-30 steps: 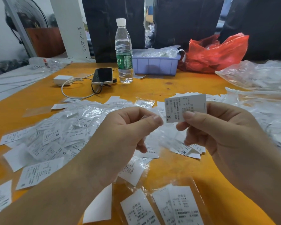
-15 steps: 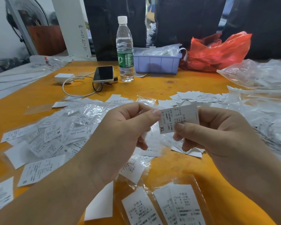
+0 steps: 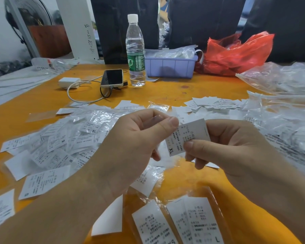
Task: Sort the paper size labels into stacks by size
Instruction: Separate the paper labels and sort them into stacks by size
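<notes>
Orange table [image 3: 174, 88] lay littered with labels. Nearest, sleeved L and XS labels [image 3: 192, 221] waited; above them both hands, left hand [image 3: 136, 143] and right hand [image 3: 224, 147], pinched one XL label [image 3: 187, 136]. Probably mid-sort: next, find its pile beyond.

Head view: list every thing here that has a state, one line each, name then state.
Clear plastic water bottle: upright, white cap on.
Dark-screened phone: screen off, cable plugged in.
Lilac plastic bin: open-topped, filled with clear bags.
Red plastic bag: crumpled, slumped.
White paper XL label: held above the table.
Right hand: pinches the label.
Left hand: fingers curled, thumb tip at the label's corner.
</notes>
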The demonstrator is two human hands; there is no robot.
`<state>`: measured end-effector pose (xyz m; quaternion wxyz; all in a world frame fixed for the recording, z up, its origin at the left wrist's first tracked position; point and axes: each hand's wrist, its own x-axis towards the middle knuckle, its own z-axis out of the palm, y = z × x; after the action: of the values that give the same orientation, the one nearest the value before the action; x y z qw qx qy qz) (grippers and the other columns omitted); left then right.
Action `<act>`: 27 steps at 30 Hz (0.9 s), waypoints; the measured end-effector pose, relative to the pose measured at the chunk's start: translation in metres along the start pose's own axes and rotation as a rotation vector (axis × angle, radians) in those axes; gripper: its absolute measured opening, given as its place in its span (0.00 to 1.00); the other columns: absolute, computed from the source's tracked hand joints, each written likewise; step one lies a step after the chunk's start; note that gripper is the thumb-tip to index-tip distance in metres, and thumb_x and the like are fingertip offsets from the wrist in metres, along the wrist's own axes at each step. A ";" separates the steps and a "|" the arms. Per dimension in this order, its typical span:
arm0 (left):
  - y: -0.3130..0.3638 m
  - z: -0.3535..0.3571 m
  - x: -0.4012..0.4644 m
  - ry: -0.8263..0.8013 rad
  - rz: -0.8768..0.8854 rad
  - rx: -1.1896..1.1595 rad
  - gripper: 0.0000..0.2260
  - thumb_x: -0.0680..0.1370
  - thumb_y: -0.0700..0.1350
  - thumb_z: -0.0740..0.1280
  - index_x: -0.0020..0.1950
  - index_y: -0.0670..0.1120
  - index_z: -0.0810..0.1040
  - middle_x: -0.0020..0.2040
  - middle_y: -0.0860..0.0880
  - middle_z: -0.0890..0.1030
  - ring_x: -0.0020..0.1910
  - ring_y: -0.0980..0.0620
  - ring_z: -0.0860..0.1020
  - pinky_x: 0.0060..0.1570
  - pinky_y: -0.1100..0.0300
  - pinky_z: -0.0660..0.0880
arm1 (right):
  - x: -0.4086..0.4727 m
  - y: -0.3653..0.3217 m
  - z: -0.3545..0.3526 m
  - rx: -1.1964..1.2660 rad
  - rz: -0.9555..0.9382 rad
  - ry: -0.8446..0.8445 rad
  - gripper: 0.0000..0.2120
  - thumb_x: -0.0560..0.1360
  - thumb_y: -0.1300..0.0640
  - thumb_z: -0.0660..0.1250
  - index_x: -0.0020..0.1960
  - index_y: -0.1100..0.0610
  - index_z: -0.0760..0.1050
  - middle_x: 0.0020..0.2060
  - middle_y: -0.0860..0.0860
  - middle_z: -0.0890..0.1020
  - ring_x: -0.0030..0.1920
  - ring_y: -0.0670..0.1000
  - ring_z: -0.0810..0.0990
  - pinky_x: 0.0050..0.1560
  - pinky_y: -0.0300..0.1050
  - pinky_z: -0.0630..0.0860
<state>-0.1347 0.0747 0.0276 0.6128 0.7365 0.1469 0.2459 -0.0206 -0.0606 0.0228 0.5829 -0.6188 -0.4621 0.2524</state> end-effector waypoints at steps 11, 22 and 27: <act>-0.001 -0.002 0.001 0.068 -0.025 -0.153 0.10 0.71 0.54 0.72 0.37 0.48 0.81 0.28 0.54 0.76 0.30 0.56 0.78 0.29 0.61 0.76 | 0.000 0.005 0.004 -0.027 0.075 -0.075 0.09 0.67 0.54 0.69 0.45 0.48 0.85 0.34 0.53 0.84 0.33 0.48 0.79 0.37 0.42 0.76; -0.001 -0.008 0.005 0.104 -0.076 -0.382 0.15 0.64 0.40 0.73 0.50 0.45 0.82 0.38 0.47 0.83 0.34 0.51 0.81 0.30 0.61 0.78 | 0.004 -0.002 -0.008 0.326 0.024 0.216 0.12 0.63 0.62 0.75 0.47 0.55 0.86 0.41 0.54 0.85 0.34 0.49 0.80 0.33 0.41 0.78; -0.002 -0.005 0.003 -0.030 -0.116 -0.341 0.12 0.61 0.36 0.75 0.43 0.46 0.85 0.39 0.45 0.84 0.35 0.50 0.82 0.31 0.60 0.79 | 0.002 -0.004 -0.002 0.283 -0.013 0.159 0.12 0.65 0.61 0.69 0.47 0.57 0.85 0.36 0.57 0.84 0.30 0.50 0.79 0.32 0.42 0.79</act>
<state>-0.1342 0.0808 0.0267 0.7442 0.6156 0.1364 0.2206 -0.0192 -0.0605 0.0270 0.7006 -0.5456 -0.3783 0.2616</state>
